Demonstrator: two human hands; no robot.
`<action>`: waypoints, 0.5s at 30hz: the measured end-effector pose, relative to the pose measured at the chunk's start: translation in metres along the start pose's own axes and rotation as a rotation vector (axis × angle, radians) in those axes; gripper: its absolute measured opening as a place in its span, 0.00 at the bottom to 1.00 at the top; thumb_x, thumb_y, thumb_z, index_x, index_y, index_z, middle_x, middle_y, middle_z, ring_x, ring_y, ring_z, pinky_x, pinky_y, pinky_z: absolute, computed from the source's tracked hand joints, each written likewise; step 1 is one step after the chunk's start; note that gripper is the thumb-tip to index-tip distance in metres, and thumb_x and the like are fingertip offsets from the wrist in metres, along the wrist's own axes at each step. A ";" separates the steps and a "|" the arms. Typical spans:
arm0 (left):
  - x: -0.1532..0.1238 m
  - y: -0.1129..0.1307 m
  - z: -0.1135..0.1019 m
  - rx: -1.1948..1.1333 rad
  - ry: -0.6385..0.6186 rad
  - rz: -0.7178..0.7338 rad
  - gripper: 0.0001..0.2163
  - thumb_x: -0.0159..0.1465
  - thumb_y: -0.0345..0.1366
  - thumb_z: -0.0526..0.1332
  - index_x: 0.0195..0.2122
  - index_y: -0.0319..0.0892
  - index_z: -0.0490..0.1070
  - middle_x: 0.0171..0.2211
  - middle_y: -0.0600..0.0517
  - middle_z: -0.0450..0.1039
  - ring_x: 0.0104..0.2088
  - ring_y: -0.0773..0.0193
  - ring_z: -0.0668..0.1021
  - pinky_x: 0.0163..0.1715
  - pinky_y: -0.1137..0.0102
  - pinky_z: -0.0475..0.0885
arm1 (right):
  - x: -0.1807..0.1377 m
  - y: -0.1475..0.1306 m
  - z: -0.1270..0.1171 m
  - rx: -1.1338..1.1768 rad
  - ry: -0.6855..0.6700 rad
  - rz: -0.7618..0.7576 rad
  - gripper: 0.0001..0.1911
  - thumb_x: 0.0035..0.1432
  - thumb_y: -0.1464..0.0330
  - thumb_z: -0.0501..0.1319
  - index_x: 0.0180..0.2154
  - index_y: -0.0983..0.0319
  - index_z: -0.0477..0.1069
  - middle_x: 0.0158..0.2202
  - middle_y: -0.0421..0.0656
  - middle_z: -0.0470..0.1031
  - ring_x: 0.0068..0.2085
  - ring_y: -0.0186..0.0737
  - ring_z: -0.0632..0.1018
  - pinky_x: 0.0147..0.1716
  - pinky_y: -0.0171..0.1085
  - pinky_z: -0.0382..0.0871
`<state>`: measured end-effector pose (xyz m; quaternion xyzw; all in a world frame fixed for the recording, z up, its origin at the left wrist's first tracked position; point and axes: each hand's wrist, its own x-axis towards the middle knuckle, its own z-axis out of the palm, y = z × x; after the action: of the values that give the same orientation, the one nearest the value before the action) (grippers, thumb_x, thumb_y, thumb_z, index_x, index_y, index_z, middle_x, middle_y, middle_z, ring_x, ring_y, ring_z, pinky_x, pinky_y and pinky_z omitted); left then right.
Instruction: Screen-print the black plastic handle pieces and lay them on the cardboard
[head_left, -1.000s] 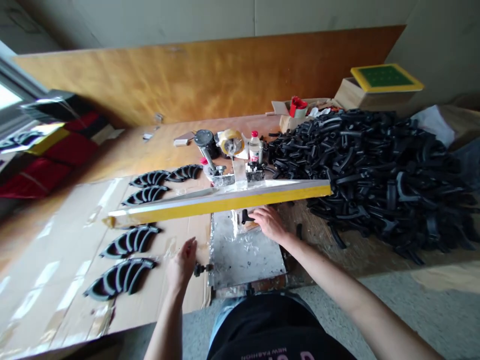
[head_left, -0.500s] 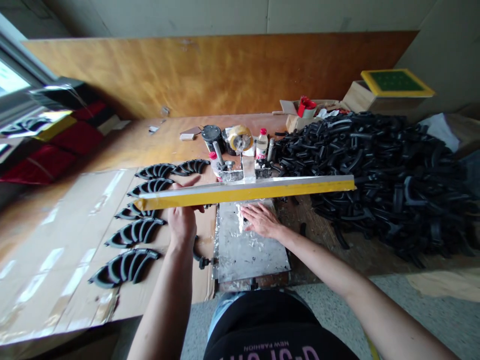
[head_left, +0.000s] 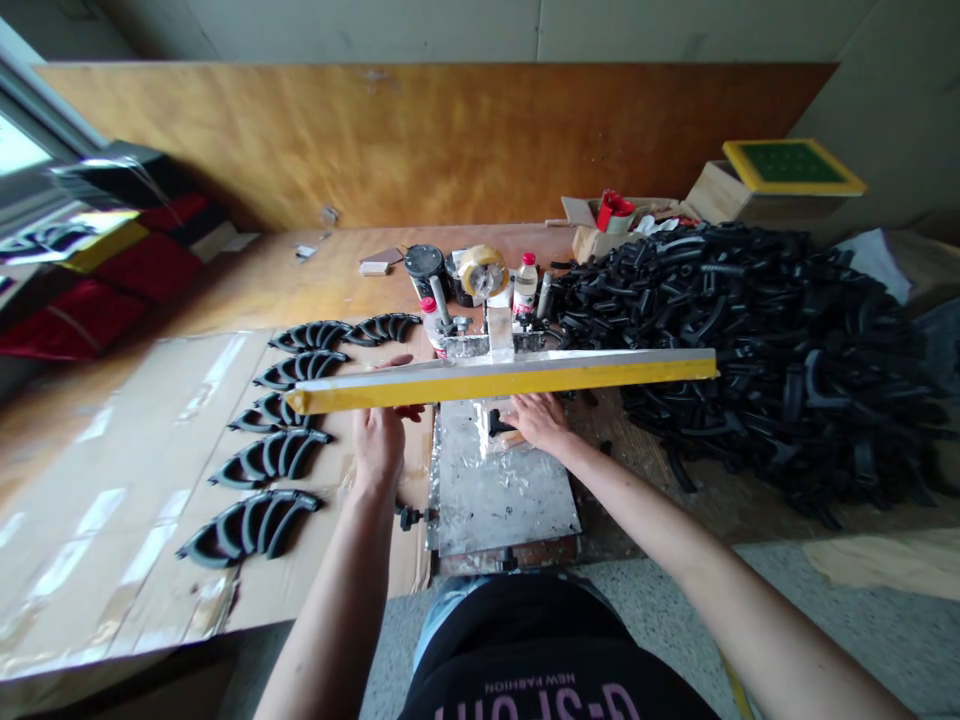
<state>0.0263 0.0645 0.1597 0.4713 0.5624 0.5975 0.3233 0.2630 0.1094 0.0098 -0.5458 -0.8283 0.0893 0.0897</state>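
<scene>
A long yellow-edged frame [head_left: 510, 383], apparently a screen-printing frame seen edge-on, is raised across the middle of the view. My left hand [head_left: 379, 440] reaches beneath its left part; the fingers are stretched, some showing beyond the far edge, the rest hidden. My right hand [head_left: 538, 420] is low over the grey metal plate [head_left: 502, 510], fingers spread, the tips partly covered by the frame. Beside its fingers a small black part [head_left: 495, 420] sits on the white-smeared spot of the plate. Whether the right fingers touch that part is unclear.
Rows of curved black plastic parts [head_left: 251, 525] lie on cardboard [head_left: 120, 480] at left. A big heap of black parts [head_left: 750, 350] fills the right. Behind the frame stand a tape roll [head_left: 484, 272], a red-capped bottle [head_left: 525, 287] and a black tub [head_left: 424, 268].
My right hand has moved right and slightly away from me, uncovering the black part on the plate. My left hand has shifted a little to the right under the frame.
</scene>
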 end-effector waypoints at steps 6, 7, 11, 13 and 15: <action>-0.003 -0.007 -0.005 0.110 -0.024 0.054 0.13 0.63 0.39 0.53 0.43 0.43 0.72 0.30 0.52 0.75 0.27 0.66 0.75 0.27 0.72 0.72 | -0.004 0.041 -0.022 0.069 0.104 0.255 0.20 0.70 0.66 0.48 0.59 0.59 0.69 0.56 0.49 0.75 0.58 0.48 0.72 0.62 0.49 0.57; -0.003 -0.006 -0.003 0.064 -0.014 0.045 0.13 0.63 0.40 0.53 0.43 0.43 0.72 0.30 0.52 0.74 0.26 0.66 0.75 0.25 0.73 0.72 | -0.004 0.036 -0.023 0.079 0.103 0.241 0.19 0.70 0.66 0.49 0.57 0.60 0.71 0.54 0.49 0.76 0.56 0.48 0.74 0.61 0.48 0.59; -0.001 0.002 0.006 -0.083 0.022 -0.016 0.14 0.64 0.42 0.52 0.41 0.41 0.72 0.28 0.52 0.73 0.23 0.69 0.73 0.21 0.75 0.68 | 0.020 -0.014 -0.011 0.155 0.076 -0.023 0.15 0.68 0.65 0.54 0.52 0.62 0.73 0.49 0.50 0.79 0.52 0.46 0.76 0.56 0.44 0.65; 0.000 0.004 0.008 -0.089 0.036 -0.024 0.13 0.63 0.42 0.53 0.41 0.41 0.72 0.28 0.52 0.73 0.23 0.69 0.73 0.21 0.75 0.67 | 0.043 -0.043 0.001 0.205 0.052 -0.121 0.14 0.68 0.65 0.56 0.50 0.61 0.74 0.49 0.47 0.79 0.52 0.45 0.75 0.56 0.42 0.65; 0.000 0.003 0.007 -0.074 0.039 -0.015 0.12 0.62 0.41 0.53 0.40 0.42 0.72 0.30 0.52 0.73 0.23 0.69 0.73 0.21 0.75 0.67 | 0.065 -0.064 0.010 0.255 0.019 -0.141 0.12 0.67 0.66 0.57 0.49 0.59 0.75 0.50 0.45 0.78 0.52 0.43 0.75 0.56 0.41 0.66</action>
<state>0.0330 0.0669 0.1621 0.4429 0.5497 0.6245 0.3341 0.1786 0.1445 0.0189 -0.4713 -0.8456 0.1823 0.1721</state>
